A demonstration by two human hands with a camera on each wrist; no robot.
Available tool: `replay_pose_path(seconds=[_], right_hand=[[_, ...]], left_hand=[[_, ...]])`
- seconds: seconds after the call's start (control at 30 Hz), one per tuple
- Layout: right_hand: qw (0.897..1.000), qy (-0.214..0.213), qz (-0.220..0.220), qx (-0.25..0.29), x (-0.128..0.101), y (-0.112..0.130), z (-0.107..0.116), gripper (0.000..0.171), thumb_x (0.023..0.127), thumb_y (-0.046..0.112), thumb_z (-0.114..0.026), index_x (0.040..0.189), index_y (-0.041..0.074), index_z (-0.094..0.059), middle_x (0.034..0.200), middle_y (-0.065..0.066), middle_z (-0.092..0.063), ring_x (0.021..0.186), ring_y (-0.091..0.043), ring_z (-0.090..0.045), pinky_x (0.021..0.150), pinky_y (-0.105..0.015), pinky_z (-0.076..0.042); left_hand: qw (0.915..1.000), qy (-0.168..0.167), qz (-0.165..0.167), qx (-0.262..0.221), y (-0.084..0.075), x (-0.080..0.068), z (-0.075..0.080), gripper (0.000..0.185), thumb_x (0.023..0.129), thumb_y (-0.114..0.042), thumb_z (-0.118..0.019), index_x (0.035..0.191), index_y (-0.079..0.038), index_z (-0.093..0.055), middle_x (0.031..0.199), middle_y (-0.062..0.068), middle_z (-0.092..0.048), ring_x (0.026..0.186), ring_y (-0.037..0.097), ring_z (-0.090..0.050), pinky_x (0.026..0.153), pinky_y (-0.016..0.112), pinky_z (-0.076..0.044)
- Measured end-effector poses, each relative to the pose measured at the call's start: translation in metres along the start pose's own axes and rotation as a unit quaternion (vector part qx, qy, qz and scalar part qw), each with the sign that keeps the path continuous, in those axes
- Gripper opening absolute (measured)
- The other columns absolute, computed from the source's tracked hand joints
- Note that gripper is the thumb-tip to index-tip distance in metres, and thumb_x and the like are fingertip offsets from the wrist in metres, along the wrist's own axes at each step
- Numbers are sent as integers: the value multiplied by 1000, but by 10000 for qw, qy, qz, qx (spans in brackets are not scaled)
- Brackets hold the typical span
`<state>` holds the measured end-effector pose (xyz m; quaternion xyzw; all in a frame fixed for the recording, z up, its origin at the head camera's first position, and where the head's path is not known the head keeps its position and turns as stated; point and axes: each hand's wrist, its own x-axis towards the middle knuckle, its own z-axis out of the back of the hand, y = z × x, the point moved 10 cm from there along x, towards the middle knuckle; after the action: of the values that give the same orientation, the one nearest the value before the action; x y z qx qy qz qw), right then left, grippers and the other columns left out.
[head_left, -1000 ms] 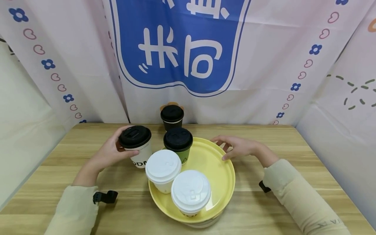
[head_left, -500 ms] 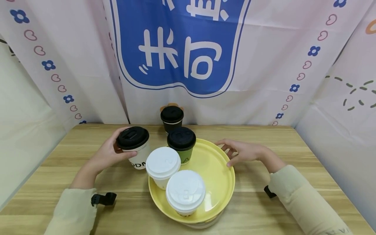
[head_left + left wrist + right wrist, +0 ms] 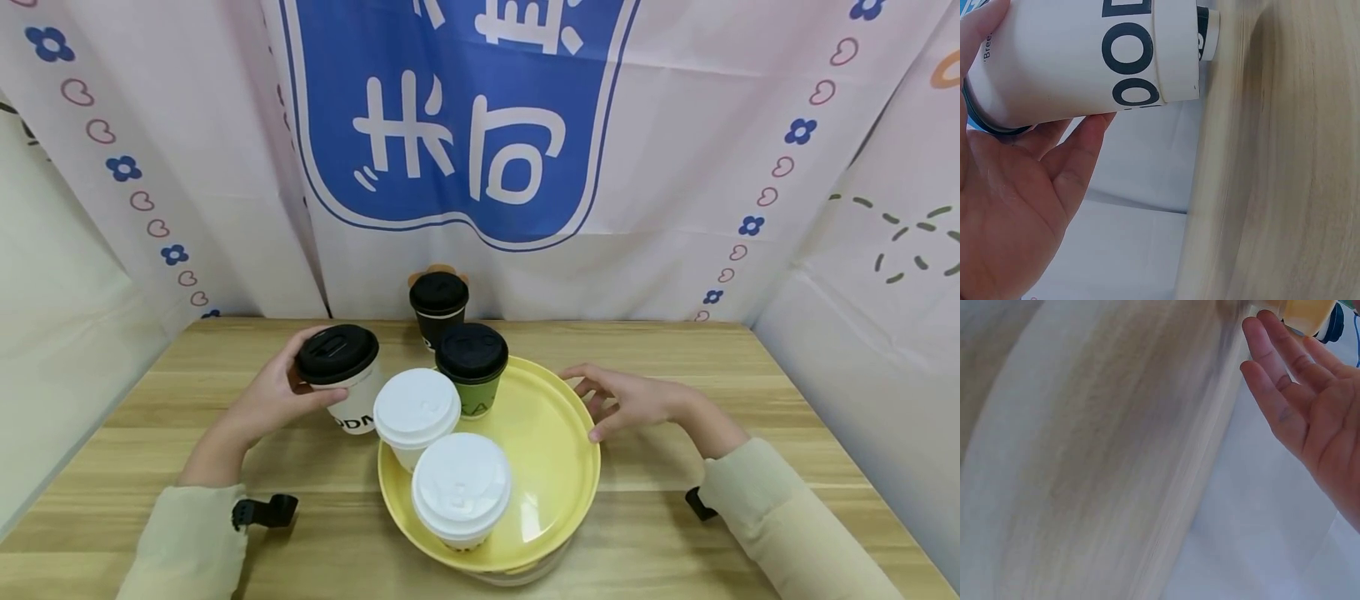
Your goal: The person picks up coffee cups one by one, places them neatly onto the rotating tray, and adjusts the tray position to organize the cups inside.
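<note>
My left hand point(image 3: 273, 400) grips a white paper cup with a black lid point(image 3: 341, 375) just left of the round yellow tray point(image 3: 558, 467). In the left wrist view my fingers point(image 3: 1079, 150) wrap the cup's lettered wall point(image 3: 1085, 56). My right hand point(image 3: 630, 400) lies with fingers nearly straight, fingertips on the tray's right rim. The right wrist view shows that palm point(image 3: 1310, 406) beside the yellow rim point(image 3: 1300, 309). On the tray stand two white-lidded cups point(image 3: 417, 408) point(image 3: 461, 487) and a green cup with a black lid point(image 3: 472, 362).
A black cup with a black lid point(image 3: 438, 304) stands behind the tray near the back edge of the wooden table point(image 3: 750, 392). A printed cloth backdrop point(image 3: 465, 125) closes off the back and both sides.
The tray has turned clockwise: its front white cup shifted left, the green cup right. My right hand slid along the rim towards me. My left hand drew its cup slightly left.
</note>
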<state>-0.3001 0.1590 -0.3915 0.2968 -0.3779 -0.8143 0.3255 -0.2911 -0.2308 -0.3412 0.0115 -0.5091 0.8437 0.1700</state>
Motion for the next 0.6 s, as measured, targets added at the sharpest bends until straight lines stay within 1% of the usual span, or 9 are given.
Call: replay_pose_path(seconds=[0.23, 0.4, 0.6], right_hand=[[9997, 19, 62, 246, -8, 2, -4, 89, 85, 18, -79, 154, 5, -24, 139, -24, -50, 114, -34, -59, 100, -53, -51], [9995, -4, 146, 273, -13, 3, -7, 87, 85, 19, -78, 153, 3, -25, 139, -26, -49, 117, -37, -58, 100, -52, -51], [9994, -75, 210, 273, -16, 3, -10, 87, 85, 18, -78, 152, 1, -25, 141, -27, -47, 116, -37, -58, 100, -53, -51]], left_hand=[[9999, -13, -84, -113, -2, 0, 0, 78, 86, -6, -75, 150, -12, -32, 133, -8, -50, 108, -3, -59, 85, 18, -54], [9999, 9, -100, -130, -4, 0, -1, 78, 86, -6, -75, 150, -12, -32, 134, -2, -51, 108, -2, -59, 85, 19, -54], [9999, 34, -88, -40, -1, -1, -1, 78, 87, -6, -75, 150, -12, -31, 134, -2, -51, 108, -2, -59, 85, 19, -54]])
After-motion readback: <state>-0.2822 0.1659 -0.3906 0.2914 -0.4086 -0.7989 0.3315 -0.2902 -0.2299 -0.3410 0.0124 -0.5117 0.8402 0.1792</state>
